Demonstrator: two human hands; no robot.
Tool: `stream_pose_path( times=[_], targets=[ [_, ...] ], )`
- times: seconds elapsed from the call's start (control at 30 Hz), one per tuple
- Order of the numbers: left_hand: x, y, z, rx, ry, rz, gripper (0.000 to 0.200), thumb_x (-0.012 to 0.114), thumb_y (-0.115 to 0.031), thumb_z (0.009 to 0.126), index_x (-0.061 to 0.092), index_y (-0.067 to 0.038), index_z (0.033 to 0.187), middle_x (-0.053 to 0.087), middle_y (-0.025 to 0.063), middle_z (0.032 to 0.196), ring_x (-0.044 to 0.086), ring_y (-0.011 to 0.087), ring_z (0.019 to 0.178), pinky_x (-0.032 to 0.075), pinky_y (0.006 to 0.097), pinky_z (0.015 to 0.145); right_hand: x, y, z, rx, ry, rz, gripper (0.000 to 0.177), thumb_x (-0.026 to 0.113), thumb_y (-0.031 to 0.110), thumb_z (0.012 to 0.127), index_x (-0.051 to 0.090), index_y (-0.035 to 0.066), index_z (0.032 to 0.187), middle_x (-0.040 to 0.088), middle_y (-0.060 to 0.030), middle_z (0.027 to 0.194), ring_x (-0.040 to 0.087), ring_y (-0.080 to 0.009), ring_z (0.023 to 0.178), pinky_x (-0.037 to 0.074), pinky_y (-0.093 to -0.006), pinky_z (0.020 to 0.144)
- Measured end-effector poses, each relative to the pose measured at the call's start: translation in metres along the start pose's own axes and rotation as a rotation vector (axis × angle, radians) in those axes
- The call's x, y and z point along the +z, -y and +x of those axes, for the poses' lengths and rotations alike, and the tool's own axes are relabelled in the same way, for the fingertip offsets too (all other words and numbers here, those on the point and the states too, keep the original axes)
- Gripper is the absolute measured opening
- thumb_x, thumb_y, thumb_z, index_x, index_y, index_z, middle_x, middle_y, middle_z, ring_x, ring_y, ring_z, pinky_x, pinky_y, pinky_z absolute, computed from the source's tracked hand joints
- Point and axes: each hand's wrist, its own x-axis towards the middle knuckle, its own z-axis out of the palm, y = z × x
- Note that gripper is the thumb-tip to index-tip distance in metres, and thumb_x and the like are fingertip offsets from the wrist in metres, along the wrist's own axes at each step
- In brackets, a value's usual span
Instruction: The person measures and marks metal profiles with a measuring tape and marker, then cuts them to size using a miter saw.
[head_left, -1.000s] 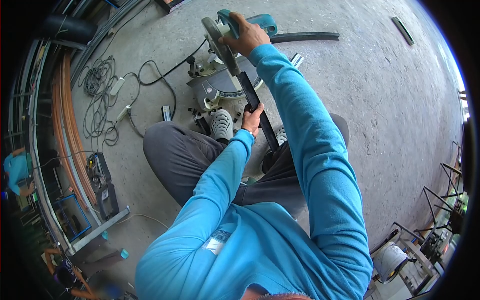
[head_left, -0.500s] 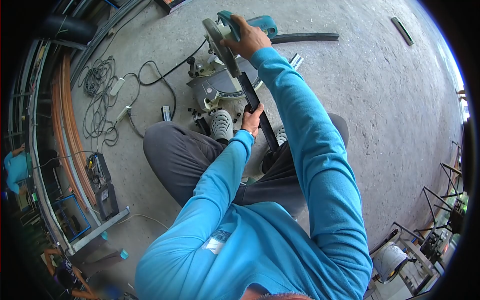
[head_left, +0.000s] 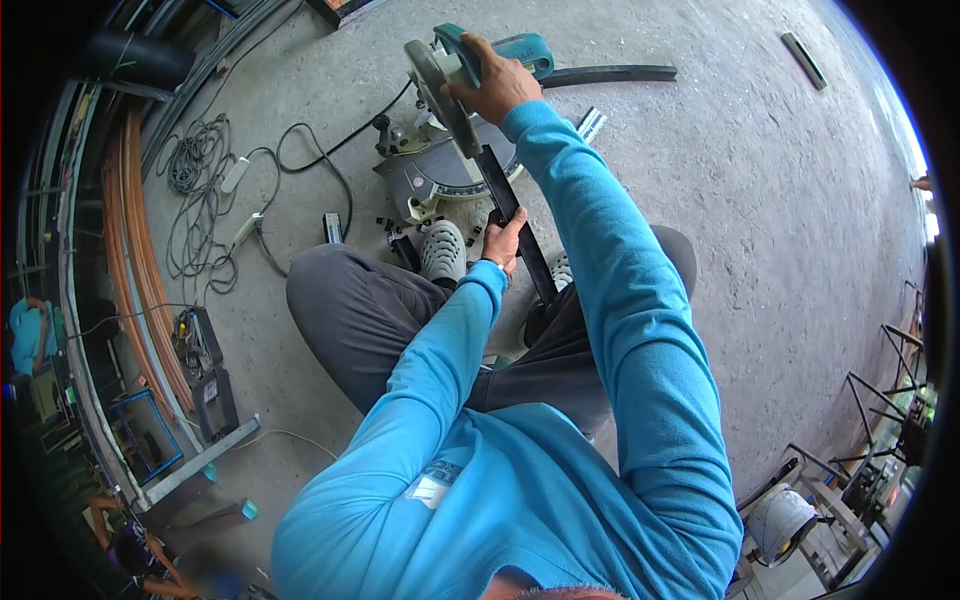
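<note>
My right hand [head_left: 500,82] is closed round the teal handle of a miter saw [head_left: 440,165]. The saw's round blade guard [head_left: 437,90] sits just left of that hand, above the saw's grey base. With my left hand [head_left: 503,242] I grip a long black bar [head_left: 537,262]; its far end reaches the saw under the guard, and its near end is by my right foot. Where blade and bar meet is hidden. Small black offcuts [head_left: 385,222] are scattered on the floor near my left shoe [head_left: 443,250].
A dark bar [head_left: 612,74] extends right behind the saw. Tangled cables [head_left: 195,160] and a power strip [head_left: 236,174] lie to the left, beside long brown bars [head_left: 145,260] and an open toolbox [head_left: 208,375]. A white bucket [head_left: 782,525] stands lower right. Other people are at the left edge.
Both hands, the saw and the black bar look almost the same. At the far left, a person in blue has shifted their arm.
</note>
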Motion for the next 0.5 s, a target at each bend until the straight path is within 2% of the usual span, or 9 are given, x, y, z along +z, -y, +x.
stream_pose_path(
  times=[0.33,0.43,0.5],
  targets=[
    [-0.001,-0.005,0.000,-0.031,0.022,0.028,0.055,0.083,-0.042,0.090,0.061,-0.004,0.123,0.068,0.0076,0.109,0.058,0.0196,0.096,0.049,0.0379,0.087,-0.001,-0.002,-0.004,-0.003,-0.002,0.003,0.088,0.079,0.056,0.085,0.039,0.023,0.156,0.072,-0.0237,0.123,0.072,-0.0418,0.109,0.060,-0.0487,0.095],
    [0.001,-0.007,-0.005,-0.076,-0.062,0.052,0.053,0.082,-0.039,0.091,0.061,-0.003,0.124,0.068,0.0081,0.112,0.059,0.0204,0.100,0.049,0.0380,0.089,0.000,-0.002,-0.006,-0.002,0.006,0.015,0.088,0.079,0.056,0.085,0.039,0.023,0.156,0.071,-0.0241,0.123,0.072,-0.0419,0.109,0.059,-0.0489,0.095],
    [0.001,-0.011,-0.005,-0.074,-0.037,0.055,0.052,0.082,-0.038,0.091,0.061,-0.003,0.124,0.068,0.0083,0.114,0.059,0.0206,0.102,0.048,0.0379,0.090,0.002,-0.003,-0.006,-0.002,-0.022,0.025,0.085,0.079,0.054,0.084,0.040,0.027,0.155,0.073,-0.0226,0.121,0.072,-0.0419,0.108,0.059,-0.0493,0.095]
  ],
)
